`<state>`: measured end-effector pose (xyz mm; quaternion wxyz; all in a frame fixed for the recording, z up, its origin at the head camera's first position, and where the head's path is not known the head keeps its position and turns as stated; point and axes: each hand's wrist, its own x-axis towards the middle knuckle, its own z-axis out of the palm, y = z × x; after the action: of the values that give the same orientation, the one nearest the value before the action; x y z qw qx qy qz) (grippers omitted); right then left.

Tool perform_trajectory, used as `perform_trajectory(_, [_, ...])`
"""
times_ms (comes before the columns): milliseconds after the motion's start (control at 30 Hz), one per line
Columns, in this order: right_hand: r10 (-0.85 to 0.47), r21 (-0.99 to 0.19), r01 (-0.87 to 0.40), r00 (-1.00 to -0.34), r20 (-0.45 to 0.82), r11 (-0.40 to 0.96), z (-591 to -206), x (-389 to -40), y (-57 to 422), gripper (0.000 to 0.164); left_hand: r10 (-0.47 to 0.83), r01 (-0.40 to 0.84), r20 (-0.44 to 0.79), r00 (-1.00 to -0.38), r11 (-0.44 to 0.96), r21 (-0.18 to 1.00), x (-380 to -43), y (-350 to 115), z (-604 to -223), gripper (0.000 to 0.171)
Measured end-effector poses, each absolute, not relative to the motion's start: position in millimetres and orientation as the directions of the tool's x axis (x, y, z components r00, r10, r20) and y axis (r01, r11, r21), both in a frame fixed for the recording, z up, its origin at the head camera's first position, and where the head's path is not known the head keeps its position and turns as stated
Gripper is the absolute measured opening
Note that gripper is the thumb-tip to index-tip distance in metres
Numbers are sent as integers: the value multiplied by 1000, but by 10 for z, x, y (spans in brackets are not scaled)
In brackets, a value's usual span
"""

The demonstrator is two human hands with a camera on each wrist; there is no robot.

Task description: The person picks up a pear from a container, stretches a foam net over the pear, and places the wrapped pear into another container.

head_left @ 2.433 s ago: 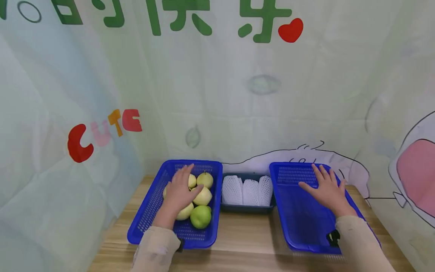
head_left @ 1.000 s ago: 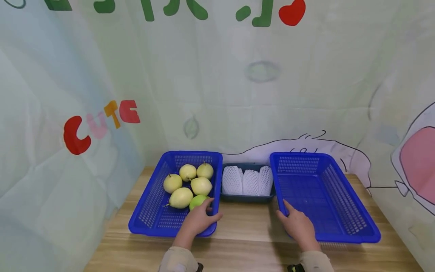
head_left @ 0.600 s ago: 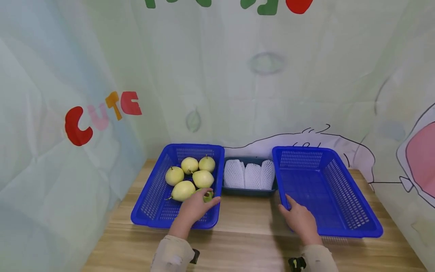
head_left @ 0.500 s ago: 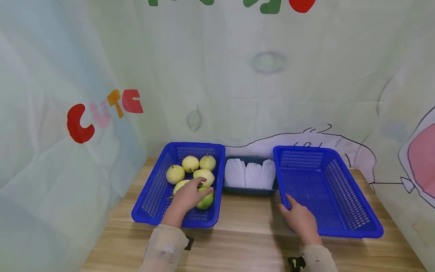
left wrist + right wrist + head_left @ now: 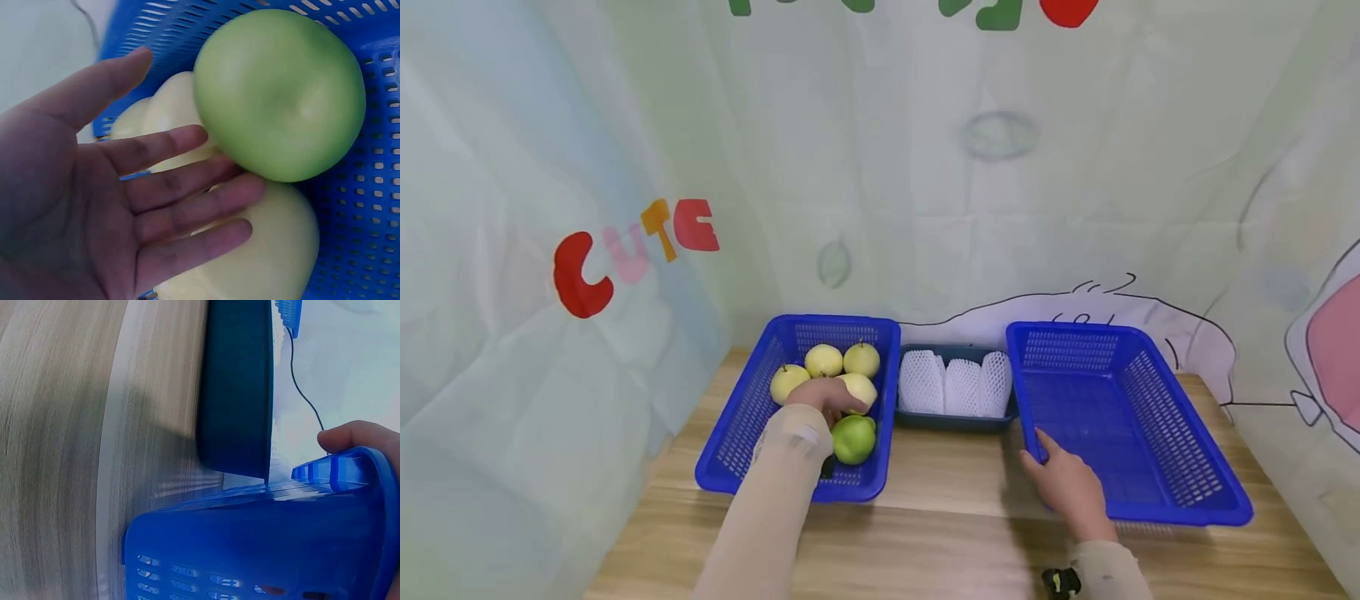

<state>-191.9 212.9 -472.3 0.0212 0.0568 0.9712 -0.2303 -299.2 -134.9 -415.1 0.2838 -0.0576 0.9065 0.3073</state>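
Observation:
My left hand [image 5: 827,395] is inside the left blue basket [image 5: 718,450], among pale yellow pears [image 5: 823,361]. In the left wrist view its fingers [image 5: 187,212] are spread and nearly straight, fingertips over a pale pear [image 5: 284,244] and right beside a round green fruit [image 5: 281,94]. That green fruit [image 5: 853,439] lies nearest the basket's front right corner. My right hand [image 5: 1071,492] grips the left rim of the right blue basket [image 5: 1078,408], which has nothing in it. The right wrist view shows the thumb [image 5: 356,434] hooked over the rim.
A dark green tray [image 5: 955,422] with white foam net sleeves [image 5: 962,386] stands between the baskets. All rest on a wood-grain table [image 5: 940,533]. A printed cloth [image 5: 880,208] hangs close behind and at both sides.
Both hands came down from above the baskets. The right took the right basket's rim; the left passed from the green fruit leftward and deeper among the pears.

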Motion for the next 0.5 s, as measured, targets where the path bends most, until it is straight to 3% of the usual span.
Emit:
perform_trajectory(67, [98,-450,119,-993,-70,885,-4748,-1920,2116,65,-22,-361,-565,-825,791,495,-3005,-1325,-4182,57])
perform_trajectory(233, [111,-452,122,-992,-51,884,-4772,-1937,2095,64,-114,-392,-528,-842,800,453,-3007,-1252,-4215,72])
perform_trajectory(500, [124,-440,135,-991,-55,888,-4765,-1935,2132,63,-188,-465,-521,-832,749,472,-3024,-1143,-4347,56])
